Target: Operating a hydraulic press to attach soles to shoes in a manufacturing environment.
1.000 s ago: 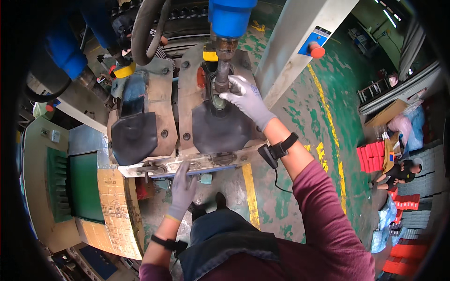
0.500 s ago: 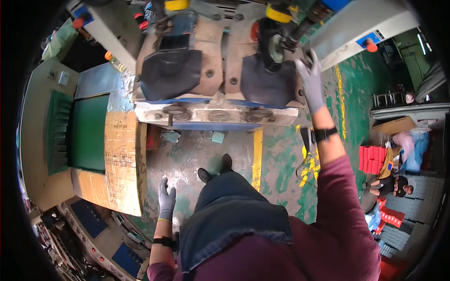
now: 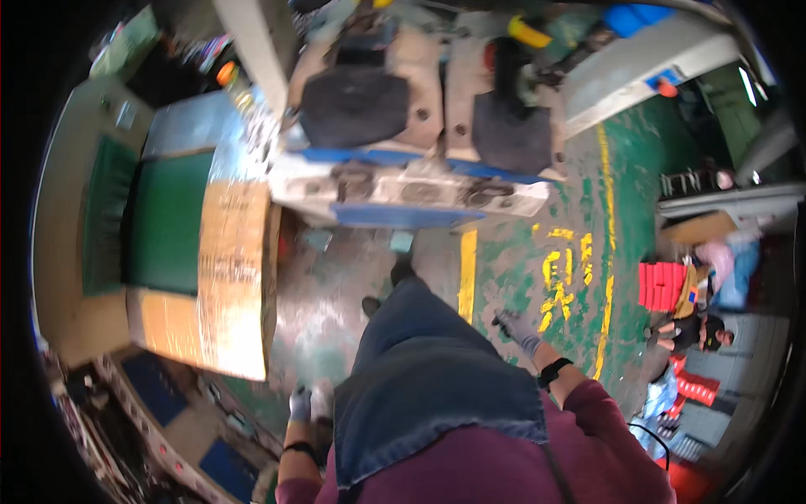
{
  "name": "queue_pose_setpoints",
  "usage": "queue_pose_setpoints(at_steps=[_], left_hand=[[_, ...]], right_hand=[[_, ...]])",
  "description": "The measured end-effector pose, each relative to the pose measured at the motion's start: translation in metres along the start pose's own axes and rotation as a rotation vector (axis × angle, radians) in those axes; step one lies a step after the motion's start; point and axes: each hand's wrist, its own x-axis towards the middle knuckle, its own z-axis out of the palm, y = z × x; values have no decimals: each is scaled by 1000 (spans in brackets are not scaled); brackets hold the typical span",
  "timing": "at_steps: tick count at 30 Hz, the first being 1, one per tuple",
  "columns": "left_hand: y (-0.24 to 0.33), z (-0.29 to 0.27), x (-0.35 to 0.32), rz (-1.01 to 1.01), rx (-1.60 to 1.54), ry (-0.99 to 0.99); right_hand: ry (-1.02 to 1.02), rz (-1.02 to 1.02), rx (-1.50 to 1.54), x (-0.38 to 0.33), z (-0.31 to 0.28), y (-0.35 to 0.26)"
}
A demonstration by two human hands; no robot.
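Observation:
My right hand [image 3: 520,328], in a grey glove, is held low over the floor to the right of my apron [image 3: 437,391]. Its fingers are curled at a small dark thing that blur keeps me from naming. On the left, my gloved left hand [image 3: 300,405] hangs low beside the apron. Motion smears its fingers, and I see nothing plain in it. Ahead stands a machine [image 3: 411,191] with two tan pads, each with a dark flap, the left flap [image 3: 354,107] and the right flap [image 3: 512,130]. Neither hand touches the machine.
A cardboard box [image 3: 231,277] lined with green stands at left. Behind it at lower left is a bench with blue panels [image 3: 155,386]. Yellow lines [image 3: 467,273] mark the green floor. At far right are stacked red boxes [image 3: 662,286] and a person [image 3: 701,333].
My right hand has left the right side of the machine and dropped back toward my body. My left hand has come down and nearer. The view has shifted, with the machine farther right.

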Motion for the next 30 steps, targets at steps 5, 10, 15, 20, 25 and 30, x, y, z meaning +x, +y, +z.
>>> queue_pose_setpoints(at_steps=[5, 10, 15, 20, 25, 30], left_hand=[[47, 3, 18, 18, -273, -48], [107, 7, 49, 286, -305, -129], [161, 26, 44, 38, -745, -67], [170, 50, 21, -64, -718, 14], [145, 61, 3, 76, -590, 4], [150, 76, -21, -107, -691, 119]], right_hand=[[68, 133, 233, -19, 9, 19], [-10, 61, -50, -30, -8, 12], [-20, 84, -66, -12, -28, 29], [-91, 109, 8, 25, -59, 21], [-103, 39, 1, 61, -81, 18], [-124, 70, -110, 73, -91, 31]])
